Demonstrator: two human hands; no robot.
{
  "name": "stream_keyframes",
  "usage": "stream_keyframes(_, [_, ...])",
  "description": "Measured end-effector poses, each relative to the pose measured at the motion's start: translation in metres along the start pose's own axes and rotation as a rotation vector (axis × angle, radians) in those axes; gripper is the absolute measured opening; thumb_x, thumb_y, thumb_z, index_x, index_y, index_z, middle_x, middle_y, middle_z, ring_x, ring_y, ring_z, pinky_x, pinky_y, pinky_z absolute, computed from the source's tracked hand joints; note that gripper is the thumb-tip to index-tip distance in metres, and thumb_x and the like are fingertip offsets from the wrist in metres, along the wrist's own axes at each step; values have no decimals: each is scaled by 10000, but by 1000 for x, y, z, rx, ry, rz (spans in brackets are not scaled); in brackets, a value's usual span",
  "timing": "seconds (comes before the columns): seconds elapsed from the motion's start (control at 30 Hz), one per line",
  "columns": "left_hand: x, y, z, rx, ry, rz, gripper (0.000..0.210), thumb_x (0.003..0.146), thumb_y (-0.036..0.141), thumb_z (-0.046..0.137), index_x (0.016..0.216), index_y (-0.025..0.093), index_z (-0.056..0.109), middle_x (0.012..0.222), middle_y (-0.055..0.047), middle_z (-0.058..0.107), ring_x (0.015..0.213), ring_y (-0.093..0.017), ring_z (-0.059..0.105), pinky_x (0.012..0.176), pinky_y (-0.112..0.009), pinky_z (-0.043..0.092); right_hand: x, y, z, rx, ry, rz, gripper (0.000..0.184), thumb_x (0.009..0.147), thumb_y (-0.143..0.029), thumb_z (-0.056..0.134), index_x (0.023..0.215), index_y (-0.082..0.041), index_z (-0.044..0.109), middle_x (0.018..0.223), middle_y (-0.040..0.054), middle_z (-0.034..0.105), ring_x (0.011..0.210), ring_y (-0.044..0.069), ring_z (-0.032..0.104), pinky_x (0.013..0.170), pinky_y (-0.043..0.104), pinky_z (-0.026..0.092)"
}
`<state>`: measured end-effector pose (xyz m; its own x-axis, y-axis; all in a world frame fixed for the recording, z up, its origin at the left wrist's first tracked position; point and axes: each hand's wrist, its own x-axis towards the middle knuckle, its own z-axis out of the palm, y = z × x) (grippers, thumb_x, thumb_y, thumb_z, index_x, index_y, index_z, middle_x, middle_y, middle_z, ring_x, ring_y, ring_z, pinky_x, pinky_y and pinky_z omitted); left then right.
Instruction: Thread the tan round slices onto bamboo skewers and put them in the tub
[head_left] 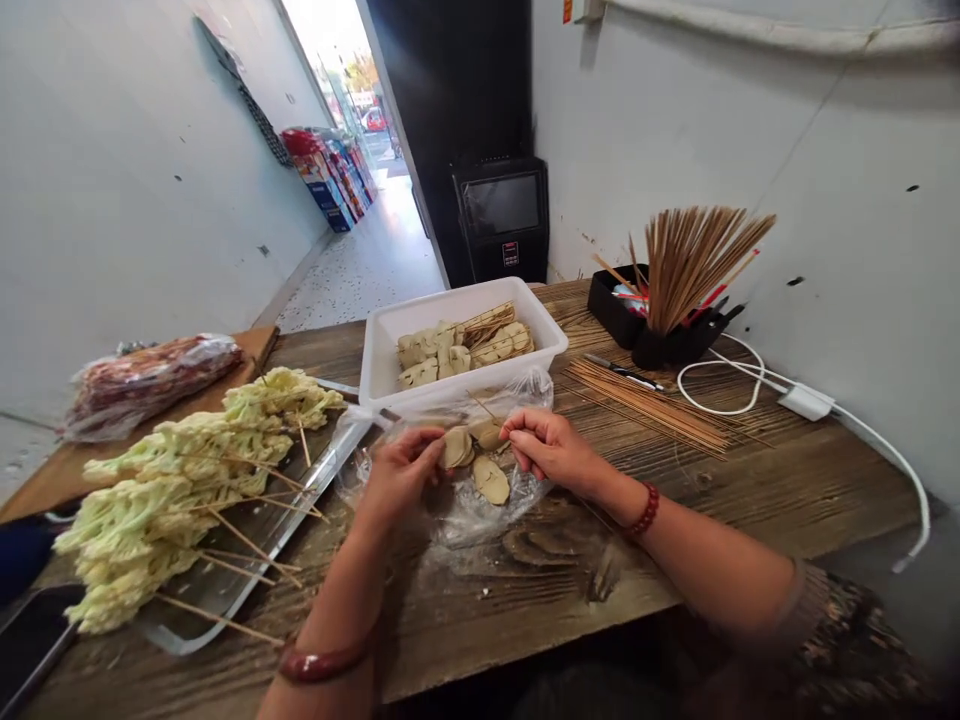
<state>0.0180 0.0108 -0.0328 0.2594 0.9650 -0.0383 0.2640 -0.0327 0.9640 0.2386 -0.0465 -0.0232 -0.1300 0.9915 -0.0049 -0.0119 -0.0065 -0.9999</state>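
My left hand (pixel 405 465) pinches a small stack of thin, pale tan slices (pixel 456 447) at its right edge. I cannot tell what food they are. Close by, my right hand (pixel 551 450) is closed around a thin wooden skewer (pixel 481 404), whose ends show on both sides of the fingers. Another oval slice (pixel 492 481) lies between the hands on a crumpled clear plastic bag (pixel 457 525). Just beyond stands a white plastic tub (pixel 465 397) with skewered slices (pixel 499 340) inside.
Cauliflower skewers (pixel 195 470) lie on a tray (pixel 300 520) at left, near a bagged reddish food pack (pixel 154 380). Loose skewers (pixel 652 410) and a pen (pixel 622 372) lie at right. Behind them are a black holder of upright skewers (pixel 694 265) and a white cable (pixel 877 430).
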Motion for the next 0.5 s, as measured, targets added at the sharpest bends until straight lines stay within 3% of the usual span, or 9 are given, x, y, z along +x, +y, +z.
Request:
stream_keyframes(0.1, [3,-10,7,284,-4,114,223,805,300,597,954,188,719,573,10,641,456,-153,563,495,-280,435,-1,2,0,-55,5,11,112,862,-225,491,879,-160,581,507,-72,524,353,52,405,380,158,303])
stream_keyframes(0.23, [3,-16,9,552,37,340,229,820,238,579,988,188,726,843,-58,710,674,-176,630,646,-305,482,-2,2,2,-91,-5,34,122,869,-231,487,888,-160,585,520,-62,537,358,57,411,381,162,299])
stream_keyframes(0.5, [-1,-13,8,773,15,349,221,814,197,589,1008,164,691,939,-84,661,763,-202,621,710,-337,482,-1,3,3,-106,6,23,115,871,-220,488,876,-171,591,521,-62,533,363,61,412,385,168,315])
